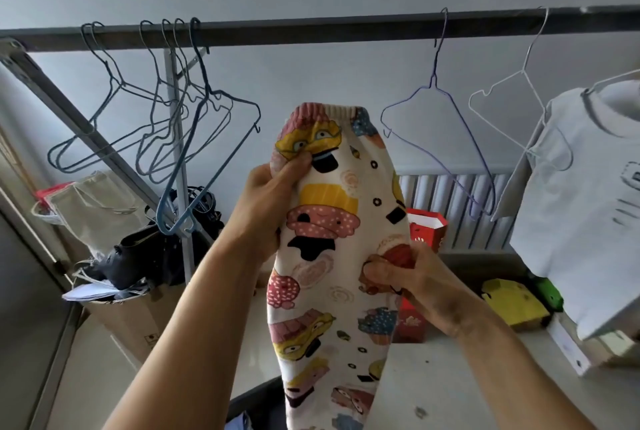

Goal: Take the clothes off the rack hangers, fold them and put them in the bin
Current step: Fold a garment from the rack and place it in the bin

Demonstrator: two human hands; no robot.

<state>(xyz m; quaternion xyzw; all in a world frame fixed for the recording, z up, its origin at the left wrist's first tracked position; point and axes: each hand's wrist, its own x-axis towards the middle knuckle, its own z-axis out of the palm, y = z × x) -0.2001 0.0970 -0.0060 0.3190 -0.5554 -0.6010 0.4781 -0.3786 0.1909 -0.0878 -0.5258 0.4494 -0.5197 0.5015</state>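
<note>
I hold up a pair of white cartoon-print trousers (329, 228), waistband at the top, legs hanging down out of frame. My left hand (273, 201) grips their left edge near the top, thumb on the front. My right hand (398, 277) pinches the right edge lower down. Behind runs the dark rack bar (311, 29). Several bare blue hangers (194, 124) hang at its left, a purple hanger (440, 111) and a white hanger (516, 100) at its right. A white T-shirt (585, 201) hangs on a hanger at the far right. No bin can be made out with certainty.
A cardboard box (138, 318) with bags and dark items stands at lower left. A red box (426, 232), a white radiator (450, 208) and yellow and green toys (512, 301) lie behind the trousers. Something dark and blue shows at the bottom edge (249, 409).
</note>
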